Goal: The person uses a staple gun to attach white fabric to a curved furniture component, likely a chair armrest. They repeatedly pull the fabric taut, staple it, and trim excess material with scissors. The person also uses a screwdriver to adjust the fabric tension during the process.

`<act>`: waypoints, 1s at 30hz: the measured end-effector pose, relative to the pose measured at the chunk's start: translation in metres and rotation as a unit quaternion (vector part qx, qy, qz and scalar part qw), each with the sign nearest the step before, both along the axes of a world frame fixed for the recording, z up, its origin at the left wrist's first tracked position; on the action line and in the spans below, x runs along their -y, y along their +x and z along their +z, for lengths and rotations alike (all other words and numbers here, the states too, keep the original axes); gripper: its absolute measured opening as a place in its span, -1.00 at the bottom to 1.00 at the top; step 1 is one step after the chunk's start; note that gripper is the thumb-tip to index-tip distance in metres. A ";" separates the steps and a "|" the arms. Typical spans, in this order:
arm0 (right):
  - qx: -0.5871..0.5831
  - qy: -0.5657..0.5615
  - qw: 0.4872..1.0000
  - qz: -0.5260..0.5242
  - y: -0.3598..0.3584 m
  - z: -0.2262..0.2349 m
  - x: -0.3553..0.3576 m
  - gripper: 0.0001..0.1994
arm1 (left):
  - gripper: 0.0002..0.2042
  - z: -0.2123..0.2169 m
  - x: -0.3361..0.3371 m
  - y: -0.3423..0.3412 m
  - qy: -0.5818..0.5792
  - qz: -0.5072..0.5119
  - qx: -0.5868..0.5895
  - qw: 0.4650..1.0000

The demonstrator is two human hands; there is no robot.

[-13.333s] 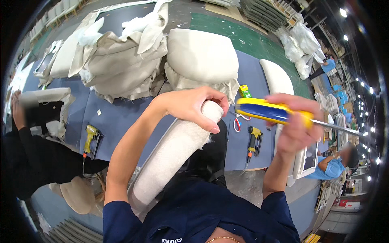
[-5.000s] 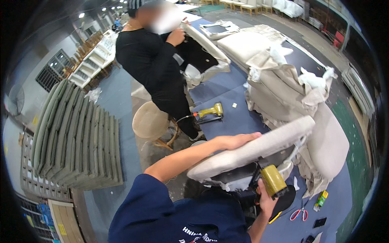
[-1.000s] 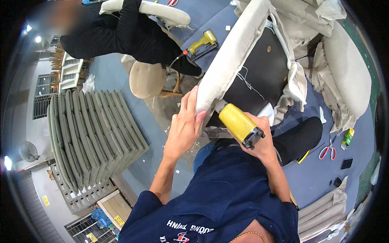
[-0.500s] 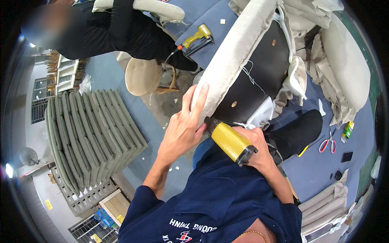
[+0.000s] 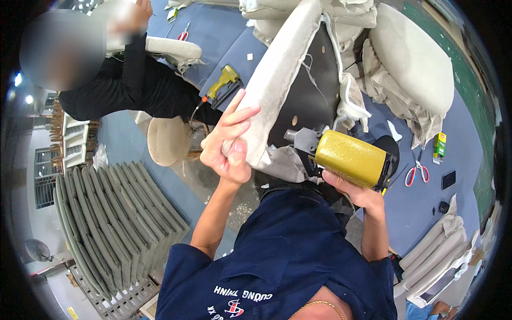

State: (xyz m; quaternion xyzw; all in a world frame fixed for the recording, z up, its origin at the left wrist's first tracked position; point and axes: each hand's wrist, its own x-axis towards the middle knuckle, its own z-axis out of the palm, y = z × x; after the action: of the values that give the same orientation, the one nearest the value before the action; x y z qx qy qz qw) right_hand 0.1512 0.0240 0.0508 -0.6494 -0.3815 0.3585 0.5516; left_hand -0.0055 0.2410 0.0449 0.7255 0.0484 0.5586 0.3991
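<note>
An upholstered seat panel point(image 5: 272, 80), pale beige with a dark backing board point(image 5: 312, 80), stands tilted in front of me. My left hand point(image 5: 229, 146) grips its near lower corner, with the thumb on the fabric and the fingers spread along the outer side. My right hand point(image 5: 354, 191) is closed round the handle of a yellow pneumatic staple gun point(image 5: 349, 157). The gun's dark nose points left, in front of the board's lower part and apart from my left hand. Loose fabric point(image 5: 288, 162) bunches at the panel's lower edge, and stray threads hang over the board.
Across the blue table point(image 5: 410, 213) lie red-handled scissors point(image 5: 417, 174), a phone point(image 5: 449, 180) and a green-yellow box point(image 5: 439, 146). Padded cushions point(image 5: 413, 58) lie behind. Another person in black point(image 5: 122, 90) works at left near a second staple gun point(image 5: 223, 82). Grey-green cushions point(image 5: 114, 224) are stacked left.
The staple gun has come away from the panel's near corner, rightward and up, and turned more level. My left hand has shifted down to grasp that corner. The whole view has swung.
</note>
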 end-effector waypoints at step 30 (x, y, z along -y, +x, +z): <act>-0.110 -0.102 0.986 -0.076 0.014 -0.026 0.052 -0.61 | -0.17 -0.002 0.063 -0.001 -0.214 0.105 -0.170 0.956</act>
State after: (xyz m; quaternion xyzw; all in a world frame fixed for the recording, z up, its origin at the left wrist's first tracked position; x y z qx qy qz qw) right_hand 0.1648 -0.0277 0.0244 -0.6858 -0.2291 0.4218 0.5470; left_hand -0.0065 0.1776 0.0431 0.6983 0.3098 0.4424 0.4697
